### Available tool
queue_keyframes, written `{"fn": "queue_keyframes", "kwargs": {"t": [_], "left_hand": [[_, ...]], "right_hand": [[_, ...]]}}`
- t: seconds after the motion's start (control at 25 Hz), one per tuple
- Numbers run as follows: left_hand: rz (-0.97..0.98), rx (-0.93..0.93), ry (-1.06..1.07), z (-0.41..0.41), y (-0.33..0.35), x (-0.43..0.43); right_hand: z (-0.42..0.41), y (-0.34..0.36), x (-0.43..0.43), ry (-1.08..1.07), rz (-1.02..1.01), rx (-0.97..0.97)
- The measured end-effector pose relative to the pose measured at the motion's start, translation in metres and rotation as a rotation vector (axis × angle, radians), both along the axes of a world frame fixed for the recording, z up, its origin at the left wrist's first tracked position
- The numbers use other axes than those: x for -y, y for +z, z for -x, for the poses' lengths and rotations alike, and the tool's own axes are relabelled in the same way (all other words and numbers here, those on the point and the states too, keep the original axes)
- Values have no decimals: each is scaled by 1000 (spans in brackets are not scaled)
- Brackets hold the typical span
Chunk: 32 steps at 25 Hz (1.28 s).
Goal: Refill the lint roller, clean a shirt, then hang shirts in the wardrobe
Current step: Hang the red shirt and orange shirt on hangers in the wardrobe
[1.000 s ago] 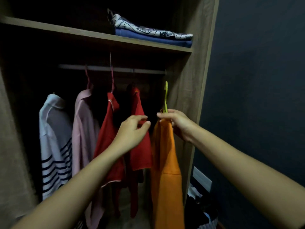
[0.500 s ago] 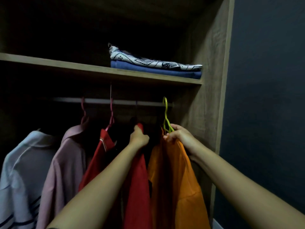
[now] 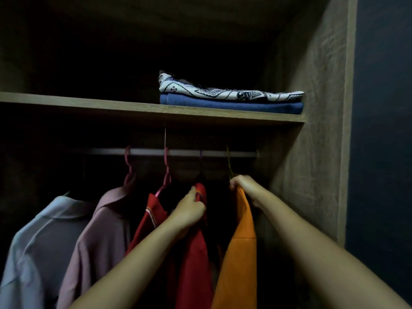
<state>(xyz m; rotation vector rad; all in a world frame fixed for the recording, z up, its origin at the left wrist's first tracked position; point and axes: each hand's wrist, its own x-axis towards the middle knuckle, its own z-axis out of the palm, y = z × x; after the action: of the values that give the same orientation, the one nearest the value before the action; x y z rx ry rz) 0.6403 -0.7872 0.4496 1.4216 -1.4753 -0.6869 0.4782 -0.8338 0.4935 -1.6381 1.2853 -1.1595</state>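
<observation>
Right hand (image 3: 244, 186) pinches orange shirt (image 3: 240, 253) collar, left hand (image 3: 190, 210) grips red shirt (image 3: 196, 264); barely-seated hanger hook (image 3: 229, 166) could slip off rail (image 3: 178, 152).

A folded white cloth with dark blue patterning (image 3: 223, 91) lies on top of a folded plain blue cloth (image 3: 223, 106); the stack sits at the right end of the wooden shelf (image 3: 89, 104), its edges roughly flush; a dark blue wall (image 3: 383, 130) fills the far right.
</observation>
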Motion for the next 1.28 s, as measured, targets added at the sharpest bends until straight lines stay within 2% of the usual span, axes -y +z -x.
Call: {"fn": "queue_keyframes", "kwargs": {"t": [0.2,0.32,0.44,0.52,0.68,0.96,1.08,1.28], "left_hand": [[12,66,-5,0,-2,-2],[38,150,-19,-7,3,-12],[224,229,27,-17,9,-35],[340,227,54,-30,12,-54],[451,225,83,-66,5,-98],[385,428,104,-148,-52,-176],[324,517,74,-187,-85,-218],[335,608,-1,-246,-125,-263]], "right_hand": [[1,-18,7,-2,21,-54],[0,-10,-1,-11,75,-231],[-10,-5,-32,-105,337,-506],[-22,-10,-61,-113,511,-588],[-55,-44,-119,-156,781,-759],[-141,-142,-212,11,735,-867],[-179,-192,-253,109,720,-904],[-239,-273,-303,255,682,-932]]}}
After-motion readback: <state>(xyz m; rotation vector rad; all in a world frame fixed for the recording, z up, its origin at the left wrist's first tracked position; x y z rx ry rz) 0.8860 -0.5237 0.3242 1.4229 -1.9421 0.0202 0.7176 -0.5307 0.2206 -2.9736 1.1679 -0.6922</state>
